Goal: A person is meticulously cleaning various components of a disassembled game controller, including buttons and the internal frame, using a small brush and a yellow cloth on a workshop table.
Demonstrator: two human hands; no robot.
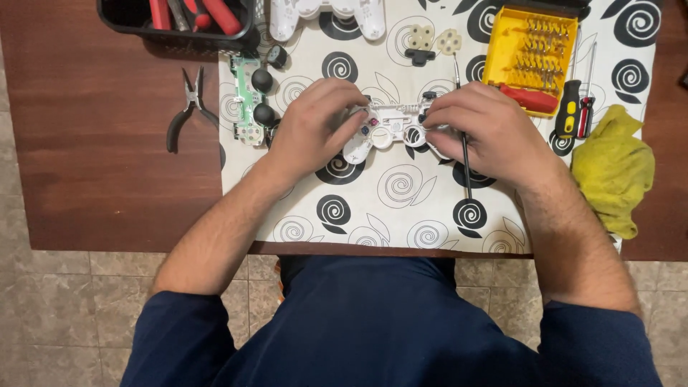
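A white game controller shell (390, 127), lying open side up, rests on a white mat with black swirls (401, 193). My left hand (315, 125) grips its left handle. My right hand (487, 129) covers its right end, fingers curled over it. A thin black rod-like tool (466, 161) lies under my right hand, pointing toward me. A green circuit board with two black thumbsticks (252, 100) lies just left of my left hand. Rubber button pads (430, 39) sit behind the shell.
The other white controller half (326, 14) lies at the back. A yellow bit case (529, 54), a red-and-black screwdriver (577, 107) and a yellow cloth (616, 168) are on the right. Black pliers (188, 104) and a black bin of tools (179, 18) sit on the left of the brown table (107, 158).
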